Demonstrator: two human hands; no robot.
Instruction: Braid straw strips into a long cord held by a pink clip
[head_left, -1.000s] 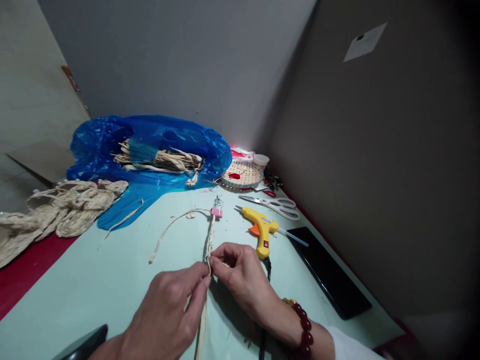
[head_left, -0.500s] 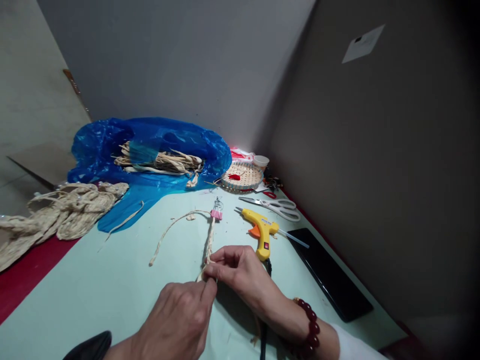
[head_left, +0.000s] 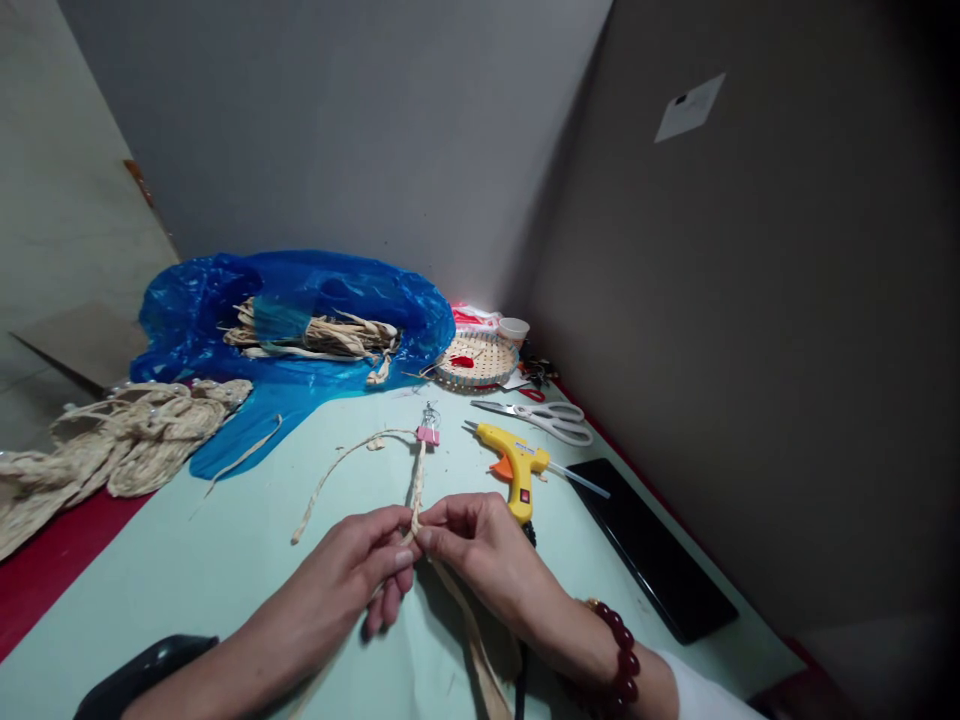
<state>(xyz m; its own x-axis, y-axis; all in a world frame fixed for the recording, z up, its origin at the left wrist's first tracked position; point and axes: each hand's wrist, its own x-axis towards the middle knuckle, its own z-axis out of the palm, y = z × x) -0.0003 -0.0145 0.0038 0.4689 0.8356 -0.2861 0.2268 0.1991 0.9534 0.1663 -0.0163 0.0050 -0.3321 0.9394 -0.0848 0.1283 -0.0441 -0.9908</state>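
Observation:
A pale straw braid (head_left: 418,482) runs toward me from a pink binder clip (head_left: 428,436) on the table. At the braid's near end, my left hand (head_left: 360,565) pinches the straw from the left, thumb and forefinger together. My right hand (head_left: 484,555) pinches it from the other side, its fingertips almost touching the left ones. A loose flat straw strand (head_left: 472,635) hangs below my right hand, and another trails under the left. One thin twisted cord (head_left: 330,478) curves away to the left of the clip.
Right of the braid lie a yellow glue gun (head_left: 517,465), scissors (head_left: 551,418) and a black tablet-like slab (head_left: 660,555). Behind are a blue plastic bag (head_left: 180,310) holding straw bundles, a round woven tray (head_left: 487,360) and a cup (head_left: 514,330). Braided straw pieces (head_left: 150,430) lie left.
My left hand has turned from a knuckles-up fist to a side-on pinch at the braid. A broad strand now shows hanging below my right hand. The view has shifted slightly.

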